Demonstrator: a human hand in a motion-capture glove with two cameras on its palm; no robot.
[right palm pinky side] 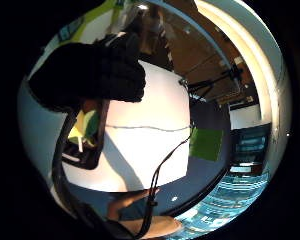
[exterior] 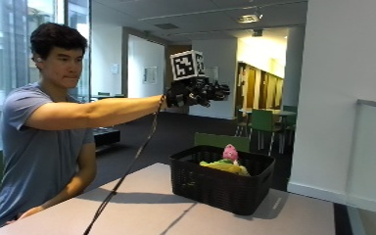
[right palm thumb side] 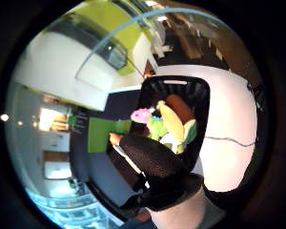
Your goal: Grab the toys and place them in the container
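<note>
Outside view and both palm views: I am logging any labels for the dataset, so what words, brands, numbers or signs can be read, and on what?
None can be read. The black basket, the toys in it, the table and the gloved right hand show no lettering; framed items on the far wall are too small to read.

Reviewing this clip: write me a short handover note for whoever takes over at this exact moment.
Right hand: raised high above the basket, arm stretched out, fingers curled, holding nothing.
Left hand: bare, resting on the table near its edge.
Toys: in the basket, a pink one on top of yellow and green ones.
Done: the toys in view are in the basket.
Left: no toy shows on the table in these views; check the parts not in view, then lower the hand.
</note>
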